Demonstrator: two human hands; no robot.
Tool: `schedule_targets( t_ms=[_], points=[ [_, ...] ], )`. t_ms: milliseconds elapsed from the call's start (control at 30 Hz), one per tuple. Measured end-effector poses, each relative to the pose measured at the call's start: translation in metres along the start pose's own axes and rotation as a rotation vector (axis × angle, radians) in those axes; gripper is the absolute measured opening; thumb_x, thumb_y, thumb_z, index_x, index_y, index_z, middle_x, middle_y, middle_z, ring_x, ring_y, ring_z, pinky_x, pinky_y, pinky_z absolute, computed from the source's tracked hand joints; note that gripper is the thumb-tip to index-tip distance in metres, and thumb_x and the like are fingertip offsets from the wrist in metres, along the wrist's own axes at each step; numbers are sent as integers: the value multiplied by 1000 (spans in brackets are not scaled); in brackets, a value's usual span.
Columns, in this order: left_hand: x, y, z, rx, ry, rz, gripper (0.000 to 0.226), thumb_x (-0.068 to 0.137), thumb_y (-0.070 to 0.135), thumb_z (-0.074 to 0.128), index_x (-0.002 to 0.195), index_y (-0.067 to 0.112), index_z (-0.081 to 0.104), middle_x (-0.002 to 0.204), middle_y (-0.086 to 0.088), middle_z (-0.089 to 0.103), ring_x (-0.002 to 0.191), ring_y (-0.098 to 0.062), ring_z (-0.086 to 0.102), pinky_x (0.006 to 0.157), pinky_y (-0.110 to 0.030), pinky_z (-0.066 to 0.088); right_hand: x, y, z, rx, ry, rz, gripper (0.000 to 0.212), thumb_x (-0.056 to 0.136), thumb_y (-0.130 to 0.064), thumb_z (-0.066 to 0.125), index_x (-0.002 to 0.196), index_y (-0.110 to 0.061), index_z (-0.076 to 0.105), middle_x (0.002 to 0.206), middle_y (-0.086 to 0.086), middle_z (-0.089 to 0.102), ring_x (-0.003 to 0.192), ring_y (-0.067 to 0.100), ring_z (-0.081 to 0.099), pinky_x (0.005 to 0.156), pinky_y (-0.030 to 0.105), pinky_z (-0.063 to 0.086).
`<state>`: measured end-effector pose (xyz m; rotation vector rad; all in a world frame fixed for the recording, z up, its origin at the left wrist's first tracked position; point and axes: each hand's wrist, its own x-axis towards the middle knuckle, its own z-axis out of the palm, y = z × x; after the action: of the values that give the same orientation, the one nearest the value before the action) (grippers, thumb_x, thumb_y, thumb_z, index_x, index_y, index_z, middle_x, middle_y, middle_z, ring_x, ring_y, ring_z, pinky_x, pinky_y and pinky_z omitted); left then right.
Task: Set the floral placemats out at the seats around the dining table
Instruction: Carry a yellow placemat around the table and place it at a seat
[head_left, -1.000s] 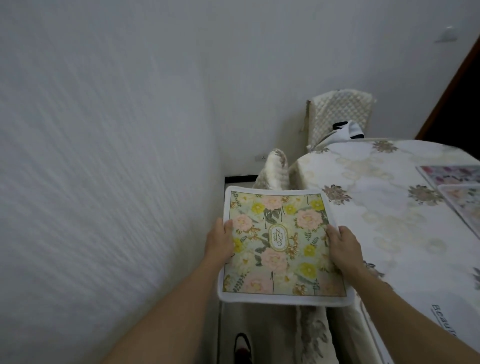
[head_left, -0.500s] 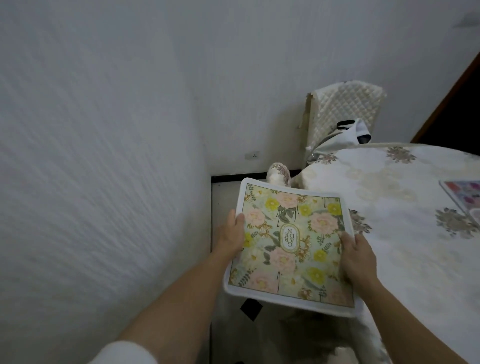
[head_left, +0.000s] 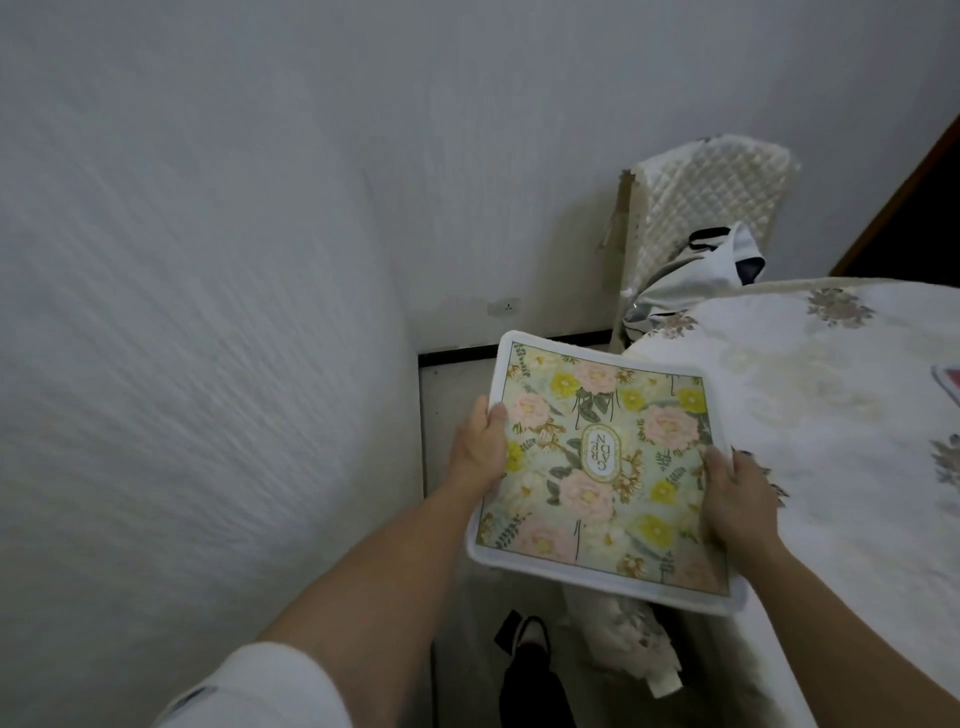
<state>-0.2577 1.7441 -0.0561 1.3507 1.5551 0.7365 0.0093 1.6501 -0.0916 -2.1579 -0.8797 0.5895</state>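
Note:
I hold a floral placemat (head_left: 602, 467) with a white border, pink and yellow flowers and an oval label in its middle. My left hand (head_left: 478, 447) grips its left edge, thumb on top. My right hand (head_left: 737, 493) grips its right edge. The mat hangs tilted in the air over the floor gap beside the dining table (head_left: 810, 415), its right side over the table's left edge. The table wears a white cloth with flower motifs. A corner of another placemat (head_left: 948, 382) shows at the far right edge.
A textured white wall (head_left: 182, 364) runs close along my left. A chair with a quilted cream cover (head_left: 711, 202) stands at the table's far side with a white bag (head_left: 696, 275) on it. A covered chair (head_left: 623, 639) is below the mat. My foot (head_left: 530, 660) is on the floor.
My view has turned left and moved forward along the table, so the far placemats slid out of sight. The held mat tilted and shifted rightward toward the table edge; both hands keep their grip.

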Motion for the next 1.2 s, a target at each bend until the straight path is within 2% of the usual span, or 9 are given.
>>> schedule_targets(
  t_ms=[167, 367, 500, 600, 733, 833, 933, 1067, 1200],
  points=[
    [73, 41, 12, 20, -65, 90, 22, 100, 36, 38, 88, 25, 52, 86, -4, 64, 81, -27, 65, 76, -52, 54, 56, -20, 13, 43, 58, 48, 45, 100, -48, 36, 97, -6, 52, 92, 15, 59, 87, 36, 57, 74, 46, 47],
    [145, 91, 54, 102, -152, 133, 26, 102, 36, 36, 98, 18, 55, 92, -5, 65, 84, -24, 64, 71, -40, 52, 118, -28, 6, 149, 116, 136, 42, 101, -46, 38, 96, -7, 52, 91, 13, 60, 86, 34, 56, 71, 40, 44],
    [174, 113, 95, 121, -241, 170, 24, 102, 34, 37, 85, 25, 51, 85, -2, 63, 79, -22, 62, 72, -41, 52, 135, -23, -15, 163, 194, 202, 40, 102, -42, 39, 96, -5, 53, 85, 6, 56, 87, 32, 55, 71, 37, 41],
    [184, 128, 125, 152, -316, 220, 24, 102, 32, 36, 86, 20, 49, 82, 0, 58, 77, -20, 57, 69, -38, 46, 137, -13, -33, 181, 259, 258, 39, 102, -42, 39, 94, -5, 53, 81, 2, 54, 84, 29, 54, 68, 35, 36],
    [190, 143, 171, 150, -446, 275, 24, 103, 29, 37, 83, 20, 46, 80, 2, 54, 75, -18, 54, 62, -32, 41, 134, 9, -53, 188, 369, 359, 41, 101, -43, 38, 92, -5, 52, 84, 8, 56, 84, 30, 54, 69, 36, 37],
    [191, 147, 205, 172, -563, 304, 21, 102, 30, 38, 92, 18, 51, 88, -3, 59, 82, -22, 59, 69, -38, 48, 121, 28, -63, 197, 446, 441, 41, 102, -42, 38, 90, -4, 50, 82, 8, 54, 83, 31, 54, 68, 37, 37],
    [190, 148, 240, 231, -675, 365, 29, 101, 34, 38, 101, 8, 52, 95, -12, 60, 87, -27, 58, 76, -43, 48, 105, 44, -71, 204, 522, 538, 41, 102, -42, 38, 93, -4, 51, 83, 7, 55, 82, 30, 54, 67, 36, 36],
    [183, 151, 278, 284, -864, 458, 31, 103, 32, 38, 82, 8, 39, 76, -5, 42, 69, -20, 43, 62, -35, 34, 82, 59, -79, 223, 639, 664, 40, 102, -41, 38, 95, -5, 53, 84, 6, 56, 83, 28, 54, 68, 36, 38],
    [176, 149, 314, 319, -1025, 508, 33, 103, 33, 40, 80, 10, 37, 71, -3, 40, 63, -16, 40, 60, -34, 32, 64, 70, -84, 224, 724, 742, 40, 102, -39, 38, 96, -2, 52, 81, 3, 53, 79, 25, 51, 66, 35, 34]
  ],
)
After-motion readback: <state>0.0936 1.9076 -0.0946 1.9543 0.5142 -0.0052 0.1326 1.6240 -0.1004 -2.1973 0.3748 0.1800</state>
